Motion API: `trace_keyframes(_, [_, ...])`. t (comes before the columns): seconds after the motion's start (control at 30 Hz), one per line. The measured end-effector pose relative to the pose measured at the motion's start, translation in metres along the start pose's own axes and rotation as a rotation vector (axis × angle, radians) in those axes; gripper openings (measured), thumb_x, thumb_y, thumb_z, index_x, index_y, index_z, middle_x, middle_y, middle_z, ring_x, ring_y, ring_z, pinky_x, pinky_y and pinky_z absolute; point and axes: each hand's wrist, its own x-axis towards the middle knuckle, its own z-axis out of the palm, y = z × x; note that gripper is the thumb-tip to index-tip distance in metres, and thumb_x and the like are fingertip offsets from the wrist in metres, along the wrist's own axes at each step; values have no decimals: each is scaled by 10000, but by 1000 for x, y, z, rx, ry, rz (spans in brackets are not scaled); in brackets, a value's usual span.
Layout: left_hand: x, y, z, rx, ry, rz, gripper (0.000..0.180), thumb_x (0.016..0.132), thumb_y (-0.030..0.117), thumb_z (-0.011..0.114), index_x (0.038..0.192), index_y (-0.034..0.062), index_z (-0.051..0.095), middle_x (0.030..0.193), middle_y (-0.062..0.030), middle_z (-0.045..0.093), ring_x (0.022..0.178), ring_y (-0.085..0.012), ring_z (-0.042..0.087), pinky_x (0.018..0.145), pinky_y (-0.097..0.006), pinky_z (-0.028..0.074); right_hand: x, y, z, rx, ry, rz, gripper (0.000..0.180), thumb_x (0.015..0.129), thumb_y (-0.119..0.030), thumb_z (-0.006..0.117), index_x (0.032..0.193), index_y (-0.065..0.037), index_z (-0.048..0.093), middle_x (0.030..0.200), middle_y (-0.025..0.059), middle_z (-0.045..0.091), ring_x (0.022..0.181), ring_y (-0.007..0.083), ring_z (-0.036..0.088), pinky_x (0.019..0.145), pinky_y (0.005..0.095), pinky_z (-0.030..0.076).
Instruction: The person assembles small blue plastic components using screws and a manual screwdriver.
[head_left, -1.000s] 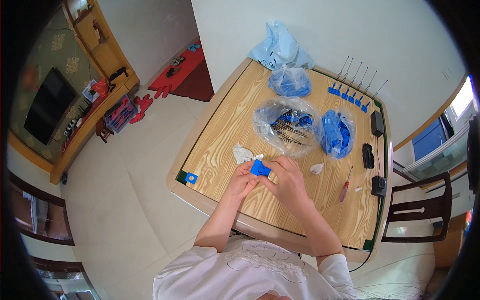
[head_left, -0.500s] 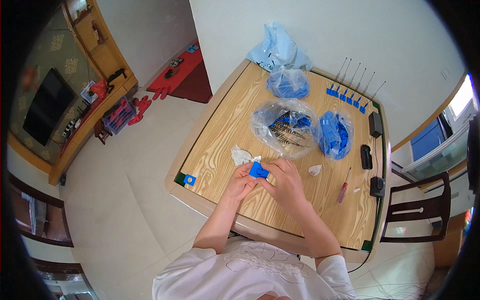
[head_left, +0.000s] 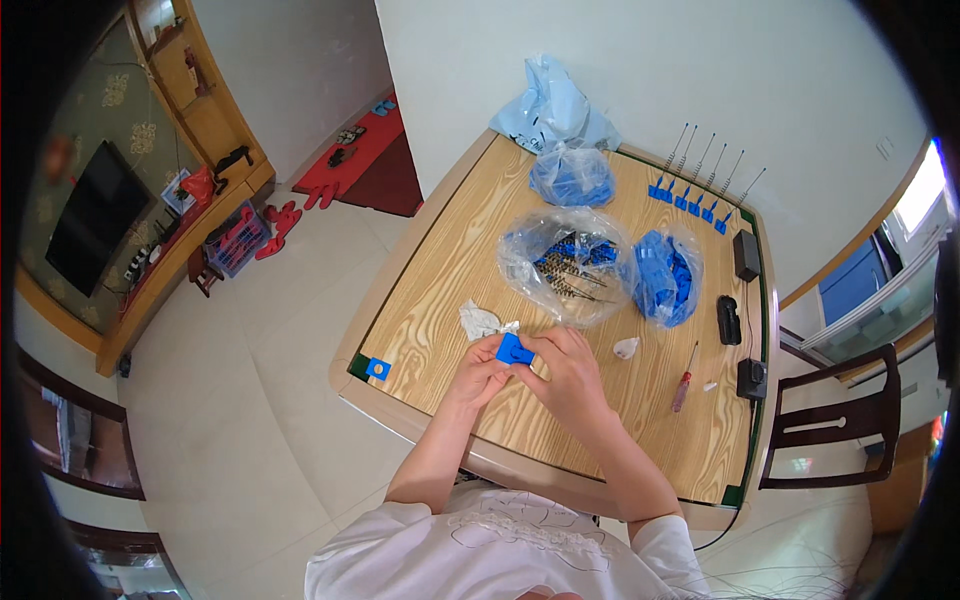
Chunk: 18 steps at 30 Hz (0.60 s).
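Between both hands, above the near part of the wood-grain table (head_left: 440, 290), is a small blue plastic block (head_left: 514, 350). My left hand (head_left: 478, 376) pinches its left side. The fingers of my right hand (head_left: 565, 370) close on its right side and partly cover it. Just beyond the hands lies a crumpled white tissue (head_left: 479, 320). An open clear bag (head_left: 520, 262) farther back holds dark metal springs and blue parts. To its right stands another bag of blue parts (head_left: 667, 280), and behind it a tied bag of blue parts (head_left: 572, 178).
Several blue bases with upright spring antennas (head_left: 690, 203) line the back right edge. A screwdriver (head_left: 684, 380), a white lump (head_left: 626, 348), a black case (head_left: 729, 320) and black boxes (head_left: 746, 256) lie at the right. A blue square piece (head_left: 378, 369) sits at the left corner; a dark chair (head_left: 840, 425) stands right.
The view has shifted slightly. Both hands keep hold of the blue block, which appears slightly turned; nothing else on the table has visibly moved.
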Motion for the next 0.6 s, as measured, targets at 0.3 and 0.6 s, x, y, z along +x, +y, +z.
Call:
trace_keyframes(0.3, [0, -1, -1, -8, 7, 7, 313, 805, -27, 610, 1114, -14, 560, 1033, -117, 629, 969, -219, 612, 873, -357, 494, 0, -1, -1, 1, 0, 2, 308, 638, -107, 753, 911, -36, 631, 850, 91, 551, 825, 286, 541, 750, 374, 441])
trace_keyframes(0.6, [-3, 1, -2, 13, 28, 6, 360, 811, -35, 591, 1165, -16, 533, 1074, -126, 615, 999, -225, 602, 889, -364, 488, 0, 2, 2, -18, 8, -14, 316, 644, -101, 746, 931, -36, 633, 857, 89, 555, 833, 283, 543, 782, 385, 429])
